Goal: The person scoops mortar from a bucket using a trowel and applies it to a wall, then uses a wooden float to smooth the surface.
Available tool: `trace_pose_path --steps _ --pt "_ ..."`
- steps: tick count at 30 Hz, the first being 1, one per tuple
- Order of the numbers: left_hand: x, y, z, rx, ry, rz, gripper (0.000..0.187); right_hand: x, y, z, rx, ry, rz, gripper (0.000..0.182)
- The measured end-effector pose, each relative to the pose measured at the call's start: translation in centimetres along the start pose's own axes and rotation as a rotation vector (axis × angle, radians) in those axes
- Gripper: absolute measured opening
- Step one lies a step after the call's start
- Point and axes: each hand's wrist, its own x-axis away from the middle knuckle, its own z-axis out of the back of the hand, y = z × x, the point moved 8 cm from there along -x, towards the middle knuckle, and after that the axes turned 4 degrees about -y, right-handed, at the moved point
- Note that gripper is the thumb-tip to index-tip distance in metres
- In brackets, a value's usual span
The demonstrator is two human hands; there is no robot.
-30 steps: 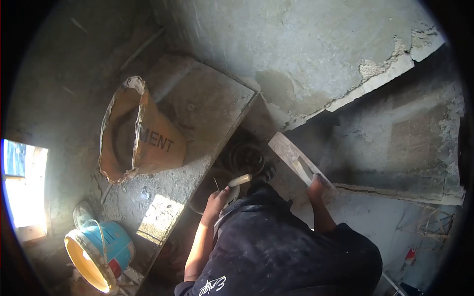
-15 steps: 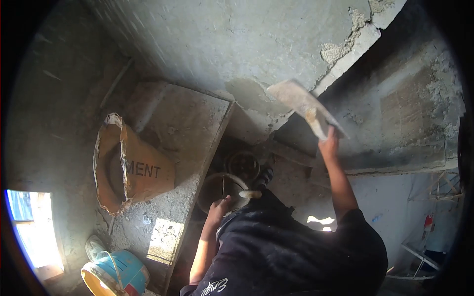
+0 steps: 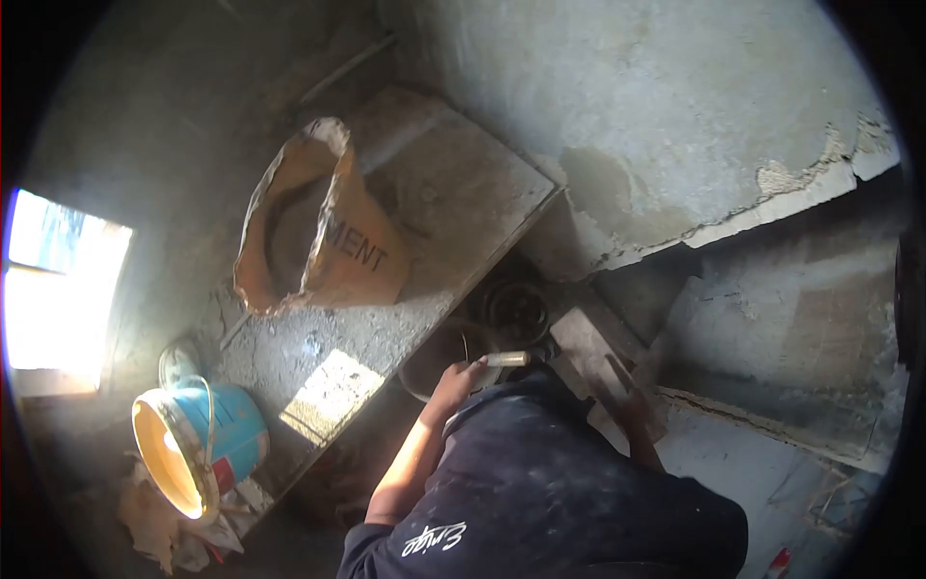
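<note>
My left hand point(image 3: 453, 388) is closed at the near rim of a dark bucket point(image 3: 424, 372), on its thin wire handle point(image 3: 465, 345). A tool's pale wooden handle point(image 3: 508, 358) sticks out just beside those fingers; the rest of that tool is hidden. My right hand point(image 3: 634, 413), in shadow, is closed around a long, flat plastering float point(image 3: 584, 347), held low to the right of the bucket. A round dark container point(image 3: 516, 311) stands just beyond the bucket.
An open paper cement bag point(image 3: 362, 256) stands on a dusty slab point(image 3: 463, 183) to the left. Beside it lies a blue pail point(image 3: 236, 425) with a yellow inside. A rough-edged grey wall point(image 3: 714, 116) rises ahead, with a concrete ledge point(image 3: 772, 357) at the right.
My right hand has lowered the float from up near the wall to beside the bucket. My left hand stays at the bucket. The view has turned, shifting the bag and wall rightward.
</note>
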Motion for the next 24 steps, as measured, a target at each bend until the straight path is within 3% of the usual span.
trace_pose_path --steps 3,5,7,10,13,14,15,17,21,22,24 --pt "-1.1 -1.0 0.7 0.215 -0.005 0.029 0.056 2.2 -6.8 5.3 0.071 0.131 0.166 0.052" --pt "-0.4 -1.2 1.5 0.257 0.001 0.067 0.052 1.2 -8.0 5.8 -0.010 0.157 0.231 0.062" --pt "-0.5 -0.9 2.0 0.228 0.000 -0.106 0.045 1.1 -13.7 10.0 -0.191 0.186 0.315 0.073" --pt "0.1 -3.3 1.7 0.429 -0.034 0.049 0.040 2.6 -27.5 18.3 -0.317 0.316 0.627 0.061" --pt "0.4 -4.3 0.7 0.448 -0.050 0.004 0.041 2.0 -39.9 24.3 -0.243 0.443 0.886 0.057" --pt "0.5 -4.2 0.4 0.409 -0.021 -0.046 0.048 1.2 -44.0 25.8 -0.323 0.374 0.942 0.056" --pt "0.6 -4.9 0.1 0.413 -0.025 -0.045 0.048 1.9 -48.0 27.8 -0.364 0.436 1.093 0.056" --pt "0.1 -5.2 -0.3 0.284 -0.014 -0.071 0.055 4.5 -54.0 31.1 -0.131 0.546 1.135 0.057" --pt "1.9 -5.4 -0.4 0.219 0.033 -0.035 0.062 7.0 -57.7 31.2 -0.361 0.382 1.270 0.065" --pt "2.0 -5.6 -0.3 0.256 0.062 -0.059 0.048 6.8 -57.4 29.6 -0.394 0.309 1.294 0.066" --pt "1.9 -6.3 -0.3 0.313 0.105 -0.086 0.048 6.2 -57.2 26.8 -0.417 0.221 1.335 0.068"
